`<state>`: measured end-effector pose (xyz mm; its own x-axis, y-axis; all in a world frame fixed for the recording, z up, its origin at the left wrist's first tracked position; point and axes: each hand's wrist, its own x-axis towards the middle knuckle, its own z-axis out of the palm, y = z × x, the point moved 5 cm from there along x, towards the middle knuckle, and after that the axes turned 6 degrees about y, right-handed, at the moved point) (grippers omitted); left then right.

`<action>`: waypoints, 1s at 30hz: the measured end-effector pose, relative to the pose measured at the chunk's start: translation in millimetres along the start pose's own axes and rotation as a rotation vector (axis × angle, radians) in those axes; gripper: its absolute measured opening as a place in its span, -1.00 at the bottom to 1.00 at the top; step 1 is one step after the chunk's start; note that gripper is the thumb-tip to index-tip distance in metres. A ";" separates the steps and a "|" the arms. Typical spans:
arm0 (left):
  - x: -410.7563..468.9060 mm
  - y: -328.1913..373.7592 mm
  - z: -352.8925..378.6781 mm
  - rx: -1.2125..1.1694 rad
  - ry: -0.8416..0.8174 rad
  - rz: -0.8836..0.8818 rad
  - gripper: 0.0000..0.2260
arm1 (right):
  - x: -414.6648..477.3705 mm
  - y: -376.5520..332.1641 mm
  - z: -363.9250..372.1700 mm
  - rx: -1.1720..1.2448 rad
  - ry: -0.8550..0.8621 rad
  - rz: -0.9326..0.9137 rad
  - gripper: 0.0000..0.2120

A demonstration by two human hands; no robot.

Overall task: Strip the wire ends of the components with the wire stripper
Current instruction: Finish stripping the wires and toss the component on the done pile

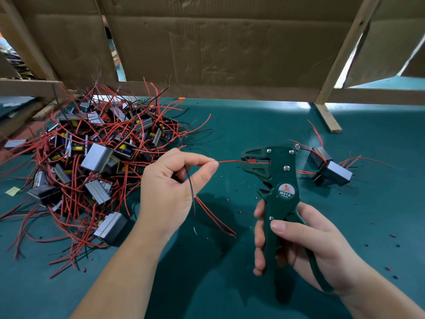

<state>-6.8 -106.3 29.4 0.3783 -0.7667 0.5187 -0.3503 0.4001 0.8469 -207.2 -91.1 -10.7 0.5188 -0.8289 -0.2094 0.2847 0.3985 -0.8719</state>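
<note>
Left hand (171,192): fingers pinch red wire (228,161), its end in the stripper's jaws.
Right hand (305,247): fingers grip wire stripper (276,171) handles.

The left hand (170,192) and right hand (310,245) are bare, forearms uncovered, fingers (195,161) with short plain nails.

Round red-and-white sticker (285,191) on dark green plastic wire stripper (280,180), centre right of frame: "W01A"; smaller print below unreadable.

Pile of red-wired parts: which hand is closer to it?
Left. The left hand is just beside the pile; the right hand, holding the wire stripper, is farther off.
</note>
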 end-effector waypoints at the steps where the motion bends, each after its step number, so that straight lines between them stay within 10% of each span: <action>1: -0.2 -0.3 0.4 0.005 -0.009 -0.004 -0.94 | -0.1 0.7 1.2 0.005 0.033 -0.004 -0.56; 7: -8.2 -4.1 16.0 -0.115 -0.282 -0.117 -0.81 | 9.1 -3.0 -6.6 0.024 0.247 -0.046 -0.63; 14: -3.3 -7.2 6.6 0.278 -0.247 0.064 -0.80 | 10.5 -8.8 -8.4 0.202 0.108 -0.102 -0.33; 24: -9.0 -24.0 8.1 0.400 -0.319 -0.142 -0.71 | 5.2 7.2 16.4 0.190 -0.194 0.131 -0.46; 30: -5.3 -14.4 7.1 0.377 -0.194 0.059 -0.84 | 5.2 4.5 17.4 0.277 -0.227 0.139 -0.51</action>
<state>-9.8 -111.6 13.6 0.1930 -0.8426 0.5028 -0.6691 0.2618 0.6955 -189.2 -86.8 -8.1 0.7244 -0.6637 -0.1867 0.3899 0.6177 -0.6830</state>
